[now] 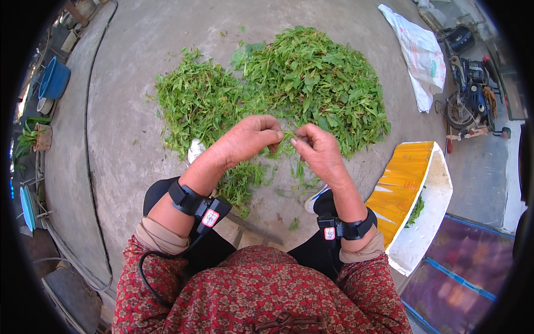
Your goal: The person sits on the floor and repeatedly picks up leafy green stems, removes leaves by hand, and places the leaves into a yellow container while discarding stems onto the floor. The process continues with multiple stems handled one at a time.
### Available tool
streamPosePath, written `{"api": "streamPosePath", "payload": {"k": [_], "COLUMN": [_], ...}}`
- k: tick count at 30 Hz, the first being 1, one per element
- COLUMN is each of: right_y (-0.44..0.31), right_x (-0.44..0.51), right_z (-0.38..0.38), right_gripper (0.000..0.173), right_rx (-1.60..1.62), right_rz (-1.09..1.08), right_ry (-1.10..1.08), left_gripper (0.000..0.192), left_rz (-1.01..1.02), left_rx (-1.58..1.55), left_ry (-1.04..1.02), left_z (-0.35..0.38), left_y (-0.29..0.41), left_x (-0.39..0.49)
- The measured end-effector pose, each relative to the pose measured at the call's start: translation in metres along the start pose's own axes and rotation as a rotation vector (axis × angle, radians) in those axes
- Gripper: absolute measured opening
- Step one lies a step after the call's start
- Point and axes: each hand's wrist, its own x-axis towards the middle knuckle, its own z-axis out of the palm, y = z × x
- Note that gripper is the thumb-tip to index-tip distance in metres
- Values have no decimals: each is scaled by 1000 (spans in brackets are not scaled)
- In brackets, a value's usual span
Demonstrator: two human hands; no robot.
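My left hand (258,135) pinches a thin green sprig (287,135) between thumb and forefinger. Its other end meets the fingertips of my right hand (320,151), just above the concrete floor. Beyond both hands lies a large heap of leafy greens (313,83). To its left a second, looser heap of greens (196,100) touches it. A small bunch of greens (242,181) lies on the floor between my feet, partly under my left forearm. Scattered leaves (306,181) lie below my right hand.
On the right a foam box (436,200) with yellow tape rests tilted, some greens (416,212) inside. Farther off are a white woven sack (421,54) and a motorcycle (471,96). A blue tub (54,79) and a potted plant (42,137) stand along the left edge.
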Motion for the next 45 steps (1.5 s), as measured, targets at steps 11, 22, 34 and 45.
{"api": "streamPosePath", "payload": {"k": [11,22,34,45], "right_y": [-9,128,144,263], "right_x": [-1,-141,-26,-85], "right_z": [6,-230,-123,232], "right_gripper": [16,32,38,60], "right_rx": [425,395,180,443], "right_rz": [46,380,601,1271], "right_ry": [30,904,179,-465], "left_gripper": [15,23,23,23], "left_rz": [-45,191,350,338], "left_rx": [-54,-105,-402,-504], "left_ry": [-3,330,592,652], "left_z": [-8,-49,-84,-105], "left_y": [5,18,9,12], "left_x": [-4,-10,-29,-57]}}
